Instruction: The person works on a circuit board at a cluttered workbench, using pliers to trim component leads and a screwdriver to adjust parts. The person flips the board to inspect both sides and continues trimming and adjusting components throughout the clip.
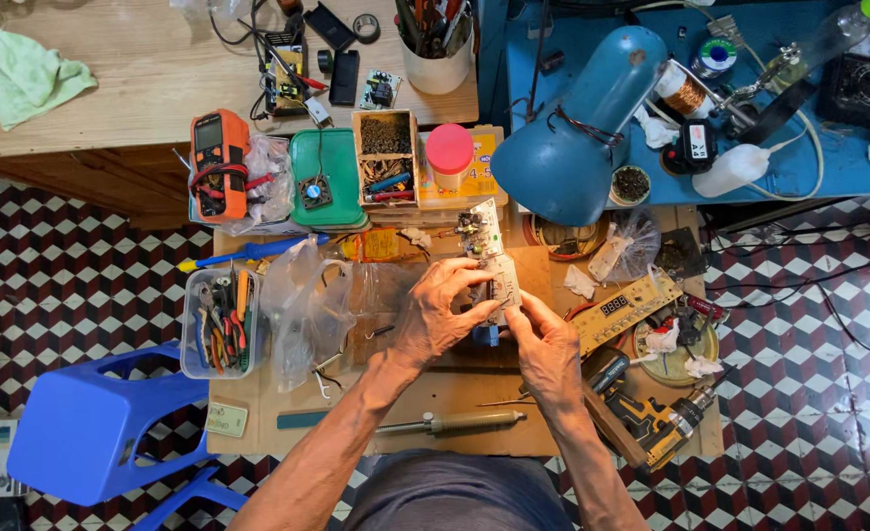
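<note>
Overhead view of a low wooden worktable [455, 393]. Both forearms extend from the lower edge of the view and converge at the table's centre. The left hand [437, 320] is bent at the wrist, fingers curled over the near left edge of a pale circuit board [489, 261] and grasping it. The right hand [545, 346] meets it from the lower right, thumb and fingertips pinching the board's near end; both hands thus grip the same board. The board is long and narrow, whitish, lying roughly along the line of sight with its far end pointing toward a blue desk lamp [578, 128]. Small dark and metallic components crowd its far end; its near end is hidden by the fingers. It is held just above the tabletop.

Surroundings: a crumpled clear plastic bag [312, 300] lies left of the hands; a soldering iron [455, 423] rests near the table's front edge; a yellow cordless drill [656, 425] lies at right, near a tan display board [624, 310]. An orange multimeter [219, 162] sits at far left.
</note>
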